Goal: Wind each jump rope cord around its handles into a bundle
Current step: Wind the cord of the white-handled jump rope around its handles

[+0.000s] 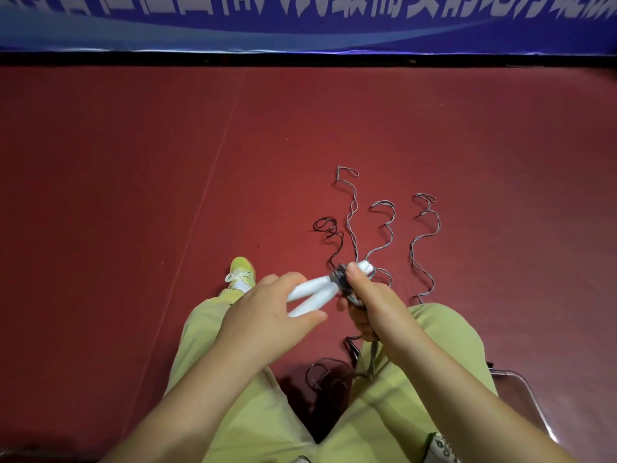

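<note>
Winding underway: white handles are gripped by the left hand; cord is pinched by the right hand. More slack must be wrapped next.

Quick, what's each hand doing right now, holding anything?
Left hand: holds the free ends of the two white handles.
Right hand: grips the wound cord against the handles.

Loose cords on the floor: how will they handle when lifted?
Probably floppy: the cords lie in wavy curls on the red floor. Likely light, being thin. They may tangle, since several strands run close together near the white handles held by the left hand.
</note>
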